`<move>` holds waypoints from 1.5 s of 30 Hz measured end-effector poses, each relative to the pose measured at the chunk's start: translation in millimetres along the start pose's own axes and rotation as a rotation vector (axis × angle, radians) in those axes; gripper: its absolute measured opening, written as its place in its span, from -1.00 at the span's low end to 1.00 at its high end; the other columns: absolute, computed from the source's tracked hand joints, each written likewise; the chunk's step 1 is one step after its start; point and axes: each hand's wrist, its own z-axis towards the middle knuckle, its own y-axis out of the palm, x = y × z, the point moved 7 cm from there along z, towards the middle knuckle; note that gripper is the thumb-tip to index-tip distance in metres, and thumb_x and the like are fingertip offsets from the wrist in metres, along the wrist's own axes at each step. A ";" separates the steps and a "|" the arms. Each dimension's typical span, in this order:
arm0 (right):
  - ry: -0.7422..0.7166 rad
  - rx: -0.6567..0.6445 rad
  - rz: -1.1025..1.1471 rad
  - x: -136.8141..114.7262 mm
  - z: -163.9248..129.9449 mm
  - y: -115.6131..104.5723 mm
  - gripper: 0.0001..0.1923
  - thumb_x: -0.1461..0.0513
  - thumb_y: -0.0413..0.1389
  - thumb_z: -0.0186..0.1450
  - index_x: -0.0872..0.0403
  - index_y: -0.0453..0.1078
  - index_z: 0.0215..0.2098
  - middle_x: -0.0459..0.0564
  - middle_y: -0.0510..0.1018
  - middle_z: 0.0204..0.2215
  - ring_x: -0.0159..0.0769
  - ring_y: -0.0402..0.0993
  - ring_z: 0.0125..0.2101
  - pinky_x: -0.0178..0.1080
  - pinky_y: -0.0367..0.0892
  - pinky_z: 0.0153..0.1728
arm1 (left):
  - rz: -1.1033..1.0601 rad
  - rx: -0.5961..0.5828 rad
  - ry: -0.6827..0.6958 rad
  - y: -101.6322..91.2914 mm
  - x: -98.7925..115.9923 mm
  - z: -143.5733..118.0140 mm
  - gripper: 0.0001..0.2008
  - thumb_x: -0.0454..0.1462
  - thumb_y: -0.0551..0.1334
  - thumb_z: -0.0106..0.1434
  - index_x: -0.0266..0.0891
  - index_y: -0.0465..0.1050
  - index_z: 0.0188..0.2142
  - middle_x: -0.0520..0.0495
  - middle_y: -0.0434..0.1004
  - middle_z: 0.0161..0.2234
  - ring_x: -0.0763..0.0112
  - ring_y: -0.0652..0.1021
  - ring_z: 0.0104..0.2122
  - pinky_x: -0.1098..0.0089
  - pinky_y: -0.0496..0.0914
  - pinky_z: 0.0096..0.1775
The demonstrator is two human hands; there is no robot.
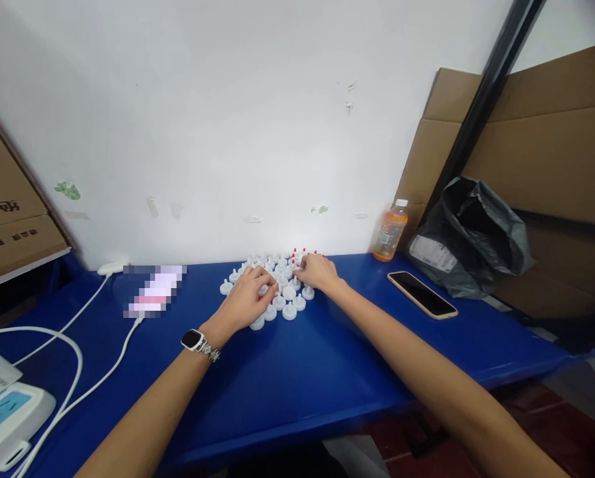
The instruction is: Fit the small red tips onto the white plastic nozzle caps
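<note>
A cluster of white round caps with spouts (289, 311) spreads over the blue table against the wall. Several at the back right carry small red tips (304, 250). My left hand (248, 299) curls over the left front of the cluster, its fingertips drawn together. Specks of red show by its fingers, but what it holds is hidden. On the right side of the cluster, my right hand (319, 271) pinches at the spouts among the caps. The small thing between its fingertips cannot be made out. A watch (192, 340) is on my left wrist.
On the right are an orange drink bottle (391, 230), a phone (422, 294) and a dark plastic bag (469, 239). Left, white cables (81, 355) run to a blurred-out device (155, 291) and a white unit (16, 425). The wall (218, 133) bounds the blue table (297, 378).
</note>
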 end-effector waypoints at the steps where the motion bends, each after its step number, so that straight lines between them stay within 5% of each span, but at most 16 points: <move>1: 0.010 0.004 0.019 1.2 -1.6 -0.7 -0.69 0.05 0.16 0.20 0.04 0.54 -0.18 0.16 0.62 -0.15 -0.03 0.56 -0.15 -0.15 0.36 -0.19 | -0.009 0.004 -0.010 -1.4 -0.7 -0.4 -0.74 -0.19 0.06 0.41 -0.16 0.47 -0.31 -0.08 0.46 -0.23 0.19 0.37 -0.17 0.15 0.30 -0.09; 4: -0.045 0.033 0.178 3.6 -10.5 -8.0 -0.73 0.08 0.17 0.21 0.04 0.51 -0.19 0.07 0.63 -0.24 -0.14 0.56 -0.24 -0.20 0.36 -0.23 | -0.027 0.029 -0.025 -6.7 0.7 -0.4 -0.75 -0.17 0.06 0.42 -0.16 0.47 -0.29 -0.07 0.46 -0.22 0.20 0.39 -0.17 0.14 0.30 -0.06; 11: -0.509 0.032 0.722 -27.5 -58.0 -32.3 -0.70 0.16 0.20 0.22 0.06 0.44 -0.09 -0.05 0.59 -0.21 -0.38 0.48 -0.37 -0.31 0.35 -0.30 | -0.090 0.130 -0.052 -19.3 11.2 -3.9 -0.70 -0.09 -0.03 0.48 -0.16 0.29 0.04 -0.07 0.43 -0.18 0.23 0.41 -0.13 0.17 0.31 -0.04; 16: -0.583 -0.008 0.724 -51.0 -82.4 -30.4 -0.74 0.22 0.19 0.22 0.04 0.47 -0.11 -0.06 0.58 -0.21 -0.37 0.46 -0.34 -0.29 0.35 -0.26 | 0.047 0.040 0.065 -19.3 20.9 -5.7 -0.65 -0.14 -0.16 0.51 -0.17 0.29 -0.28 -0.09 0.37 -0.27 0.23 0.37 -0.20 0.18 0.31 -0.10; 24: -0.649 0.024 0.679 -65.8 -96.0 -33.1 -0.78 0.15 0.13 0.32 0.03 0.46 -0.09 -0.05 0.58 -0.24 -0.34 0.46 -0.33 -0.28 0.34 -0.23 | -0.038 0.037 0.035 -21.9 21.7 -7.4 -0.66 -0.14 -0.15 0.50 -0.16 0.17 -0.38 -0.02 0.32 -0.37 0.31 0.36 -0.33 0.27 0.29 -0.22; 28: -0.581 0.242 0.589 -50.9 -89.9 -45.4 -0.82 0.18 0.16 0.26 0.05 0.42 -0.17 -0.01 0.55 -0.23 -0.29 0.45 -0.31 -0.24 0.33 -0.21 | -0.242 0.211 -0.191 -38.6 -7.5 -9.0 -0.59 -0.04 -0.20 0.49 -0.17 0.15 -0.39 0.03 0.28 -0.46 0.37 0.34 -0.43 0.32 0.27 -0.34; 31: -0.382 0.335 0.655 -23.1 -75.6 -46.3 -0.80 0.17 0.16 0.23 0.05 0.42 -0.19 -0.03 0.58 -0.28 -0.29 0.46 -0.35 -0.27 0.31 -0.28 | -0.129 0.094 -0.153 -30.7 -16.9 -9.5 -0.62 -0.03 -0.08 0.45 -0.18 0.28 -0.37 -0.02 0.40 -0.37 0.31 0.38 -0.31 0.27 0.31 -0.21; 36: -0.202 0.292 0.766 11.7 -51.8 -29.3 -0.76 0.16 0.15 0.19 0.04 0.38 -0.18 -0.03 0.62 -0.21 -0.25 0.54 -0.25 -0.29 0.30 -0.30 | 0.006 -0.123 -0.064 -2.1 -15.5 -11.9 -0.70 -0.07 0.06 0.39 -0.14 0.51 -0.18 -0.11 0.47 -0.23 0.17 0.40 -0.15 0.12 0.30 -0.05; 45: -0.070 0.239 0.469 24.8 -15.7 -9.1 -0.84 0.15 0.18 0.17 0.05 0.53 -0.36 0.00 0.57 -0.26 -0.21 0.48 -0.18 -0.22 0.30 -0.11 | -0.005 -0.042 -0.035 -10.2 0.1 -2.7 -0.69 -0.10 0.05 0.40 -0.16 0.52 -0.25 -0.11 0.46 -0.25 0.18 0.39 -0.19 0.14 0.32 -0.10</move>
